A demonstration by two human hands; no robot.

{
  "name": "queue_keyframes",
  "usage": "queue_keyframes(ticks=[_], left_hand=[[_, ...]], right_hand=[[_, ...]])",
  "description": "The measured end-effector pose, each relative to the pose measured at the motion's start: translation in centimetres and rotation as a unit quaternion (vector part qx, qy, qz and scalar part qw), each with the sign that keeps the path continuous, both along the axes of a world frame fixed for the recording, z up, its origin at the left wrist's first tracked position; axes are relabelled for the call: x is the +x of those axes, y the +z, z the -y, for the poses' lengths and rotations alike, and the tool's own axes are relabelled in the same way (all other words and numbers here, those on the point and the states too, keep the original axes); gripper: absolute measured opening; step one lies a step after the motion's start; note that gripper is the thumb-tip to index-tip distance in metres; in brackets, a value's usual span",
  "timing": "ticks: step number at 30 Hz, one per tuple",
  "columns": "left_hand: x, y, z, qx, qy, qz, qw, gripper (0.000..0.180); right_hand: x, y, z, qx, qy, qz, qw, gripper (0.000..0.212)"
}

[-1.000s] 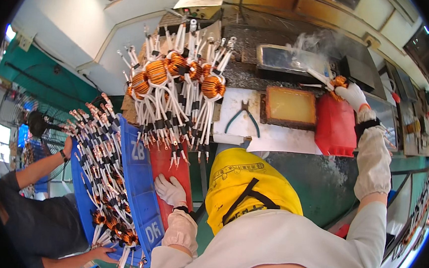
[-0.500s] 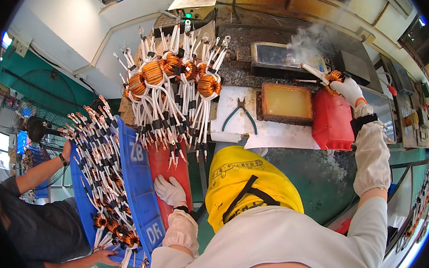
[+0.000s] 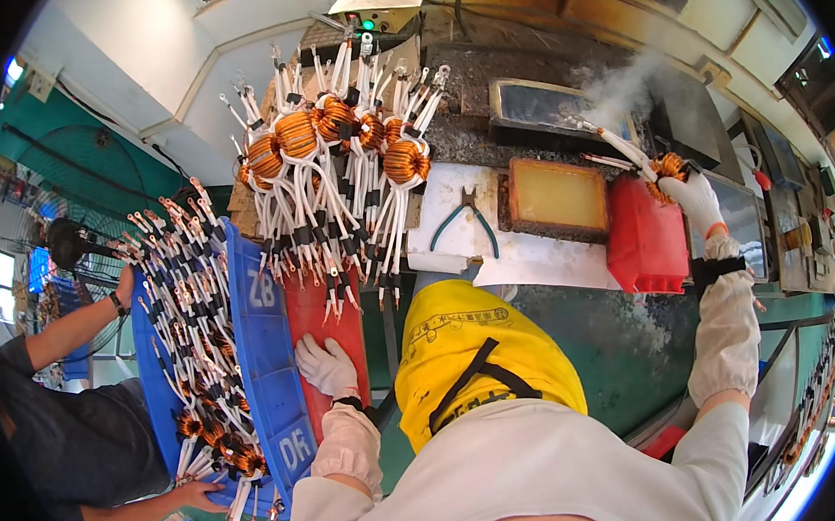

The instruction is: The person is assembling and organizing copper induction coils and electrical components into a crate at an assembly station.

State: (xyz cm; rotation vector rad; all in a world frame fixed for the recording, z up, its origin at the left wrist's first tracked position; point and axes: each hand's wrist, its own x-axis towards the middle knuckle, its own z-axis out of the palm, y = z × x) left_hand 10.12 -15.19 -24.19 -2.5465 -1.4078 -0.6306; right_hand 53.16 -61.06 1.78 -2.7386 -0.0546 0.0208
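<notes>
Coil (image 3: 671, 166), clasped in the right hand's (image 3: 695, 201) grip, we judge weighty, stiff, best held round its body; left hand (image 3: 330, 367) rests spread on the board (image 3: 350, 322).

One head-height fisheye view, downward across left hand (image 3: 330, 367), right hand (image 3: 695, 200) and workbench (image 3: 459, 134)

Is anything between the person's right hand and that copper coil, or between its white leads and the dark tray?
Nothing solid visible: the right hand holds the copper coil directly, and only smoke shows where its white leads overlap the dark tray in view.
</notes>
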Motion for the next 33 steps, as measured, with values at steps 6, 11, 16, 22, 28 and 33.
queue_keyframes(ticks=[6,11,16,22,28,33], left_hand=[[0.2,0.0,-0.2,-0.007,-0.004,-0.002,1.0,0.043],[-0.3,-0.2,-0.1,-0.002,-0.002,-0.006,1.0,0.043],[0.0,-0.1,-0.1,-0.009,-0.007,0.002,1.0,0.042],[0.0,0.0,0.1,-0.003,-0.011,0.0,1.0,0.042],[-0.2,-0.1,-0.3,-0.006,-0.013,-0.005,1.0,0.043],[0.0,0.1,-0.1,-0.013,-0.003,-0.016,1.0,0.044]], right_hand=[[-1.3,-2.0,2.0,0.064,-0.032,-0.033,0.997,0.048],[-3.0,-4.2,1.5,0.123,-0.053,0.062,0.989,0.052],[-2.3,-7.5,2.4,0.198,-0.073,0.111,0.971,0.055],[-3.3,-7.1,2.4,0.168,-0.074,0.094,0.979,0.058],[-3.6,-7.1,1.4,0.168,-0.118,0.106,0.973,0.063],[-2.4,-7.9,1.1,0.208,-0.123,0.124,0.962,0.066]])
